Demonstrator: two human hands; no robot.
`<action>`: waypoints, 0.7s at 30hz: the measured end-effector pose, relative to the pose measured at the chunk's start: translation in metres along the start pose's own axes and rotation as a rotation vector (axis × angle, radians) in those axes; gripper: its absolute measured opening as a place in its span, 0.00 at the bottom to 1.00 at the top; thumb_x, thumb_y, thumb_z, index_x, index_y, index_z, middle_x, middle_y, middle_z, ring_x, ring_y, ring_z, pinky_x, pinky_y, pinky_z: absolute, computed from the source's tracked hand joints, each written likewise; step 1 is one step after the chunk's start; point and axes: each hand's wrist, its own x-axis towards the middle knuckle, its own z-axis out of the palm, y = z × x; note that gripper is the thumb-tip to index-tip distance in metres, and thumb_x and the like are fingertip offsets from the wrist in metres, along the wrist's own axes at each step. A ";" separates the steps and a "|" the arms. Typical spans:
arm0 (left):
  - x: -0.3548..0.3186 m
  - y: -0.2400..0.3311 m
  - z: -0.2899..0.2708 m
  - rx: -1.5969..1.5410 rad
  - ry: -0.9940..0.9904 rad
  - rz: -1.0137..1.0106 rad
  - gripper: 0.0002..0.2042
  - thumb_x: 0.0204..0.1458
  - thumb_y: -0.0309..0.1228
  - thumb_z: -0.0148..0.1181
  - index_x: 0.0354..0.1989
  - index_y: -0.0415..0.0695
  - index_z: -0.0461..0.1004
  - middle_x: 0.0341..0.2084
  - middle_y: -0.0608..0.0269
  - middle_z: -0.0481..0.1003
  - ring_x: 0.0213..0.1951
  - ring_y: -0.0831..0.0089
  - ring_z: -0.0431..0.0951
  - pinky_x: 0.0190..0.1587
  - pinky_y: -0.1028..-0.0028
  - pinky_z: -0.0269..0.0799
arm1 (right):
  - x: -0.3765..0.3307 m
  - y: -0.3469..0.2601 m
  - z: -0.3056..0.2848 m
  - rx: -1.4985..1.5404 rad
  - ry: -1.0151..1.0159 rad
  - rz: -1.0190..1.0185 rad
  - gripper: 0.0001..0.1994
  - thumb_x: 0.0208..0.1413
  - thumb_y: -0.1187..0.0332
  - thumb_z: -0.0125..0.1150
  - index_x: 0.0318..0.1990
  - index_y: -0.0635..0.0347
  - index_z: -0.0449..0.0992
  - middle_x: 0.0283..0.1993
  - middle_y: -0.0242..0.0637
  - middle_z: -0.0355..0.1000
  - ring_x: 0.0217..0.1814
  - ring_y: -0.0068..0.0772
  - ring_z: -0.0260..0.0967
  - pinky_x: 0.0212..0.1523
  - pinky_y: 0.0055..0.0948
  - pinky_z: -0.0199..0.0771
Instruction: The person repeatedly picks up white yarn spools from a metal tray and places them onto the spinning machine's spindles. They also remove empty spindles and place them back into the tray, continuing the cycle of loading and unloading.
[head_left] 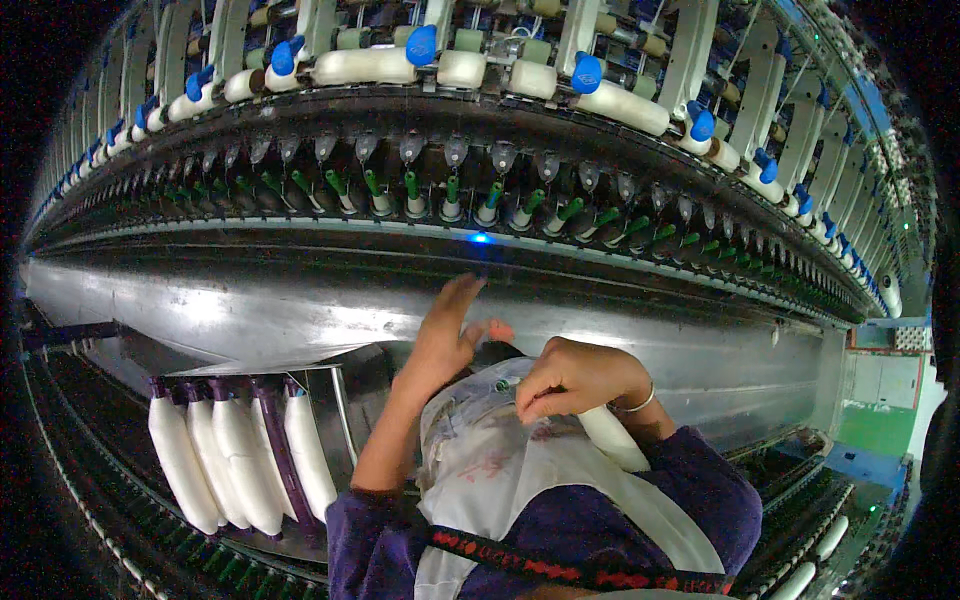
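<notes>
Across the aisle before you curves a long ring-spinning frame [330, 122], with shiny grey aisle floor [640, 345] on your side of it. Dark machinery edges your back at either side. To your left, fat white roving bobbins [237, 465] sit side by side on purple tubes. You wear a pale apron [480, 470] over purple sleeves. High on the frame runs a line of white rollers [362, 66] with blue clips [421, 45]; lower down, green bobbins [411, 188] stand in their spindle row, beyond your reaching fingers.

Your left hand [447, 335] is blurred, fingers stretched toward that row, thumb wide of them, apparently holding nothing. Your right hand [583, 378] is in front of the apron, fingers curled narrow; you cannot tell from this view whether they pinch anything. A white roll [614, 440] lies beneath your right forearm, against the apron. Smallest is a blue light [481, 238] at the frame's edge.

The step in hand looks like tending the spindle row. Your next move probably calls for a light, precise left-hand reach, keeping the roll snug and clear of the spindles.
</notes>
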 end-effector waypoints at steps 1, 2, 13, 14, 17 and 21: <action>0.021 0.001 -0.008 -0.066 0.013 0.073 0.27 0.53 0.23 0.59 0.63 0.43 0.64 0.58 0.46 0.68 0.59 0.48 0.68 0.61 0.59 0.64 | -0.003 -0.002 0.000 -0.004 0.016 0.005 0.07 0.58 0.66 0.63 0.34 0.59 0.80 0.28 0.33 0.78 0.25 0.32 0.74 0.27 0.28 0.69; 0.042 0.005 -0.016 -0.133 0.027 0.145 0.26 0.52 0.24 0.60 0.62 0.43 0.65 0.58 0.46 0.68 0.61 0.48 0.66 0.62 0.58 0.63 | -0.008 -0.004 -0.001 -0.037 0.010 0.035 0.07 0.58 0.66 0.63 0.34 0.59 0.80 0.28 0.33 0.78 0.25 0.32 0.74 0.27 0.28 0.68; 0.235 0.071 -0.060 0.036 0.587 0.497 0.19 0.49 0.16 0.52 0.52 0.38 0.69 0.43 0.48 0.74 0.43 0.54 0.74 0.49 0.60 0.70 | -0.054 -0.007 -0.018 -0.117 0.096 0.060 0.08 0.57 0.63 0.63 0.33 0.58 0.79 0.25 0.33 0.77 0.21 0.29 0.72 0.24 0.28 0.66; 0.257 0.072 -0.065 0.035 0.520 0.384 0.18 0.51 0.20 0.50 0.52 0.37 0.68 0.43 0.45 0.73 0.45 0.49 0.74 0.50 0.55 0.69 | -0.056 -0.006 -0.021 -0.165 0.101 0.048 0.08 0.57 0.63 0.63 0.33 0.58 0.79 0.25 0.33 0.77 0.22 0.30 0.72 0.24 0.28 0.66; 0.287 0.071 -0.079 0.306 0.401 0.252 0.22 0.51 0.29 0.51 0.56 0.38 0.65 0.51 0.39 0.72 0.53 0.43 0.71 0.53 0.50 0.68 | -0.056 0.003 -0.024 -0.149 0.086 -0.009 0.11 0.59 0.59 0.61 0.34 0.56 0.79 0.27 0.33 0.77 0.26 0.36 0.74 0.38 0.31 0.71; 0.278 0.088 -0.073 0.334 0.291 0.040 0.23 0.52 0.33 0.55 0.59 0.47 0.67 0.55 0.47 0.72 0.51 0.44 0.74 0.52 0.53 0.70 | -0.070 0.013 -0.030 0.121 0.193 -0.188 0.16 0.60 0.55 0.60 0.32 0.60 0.78 0.21 0.30 0.73 0.20 0.21 0.66 0.20 0.27 0.61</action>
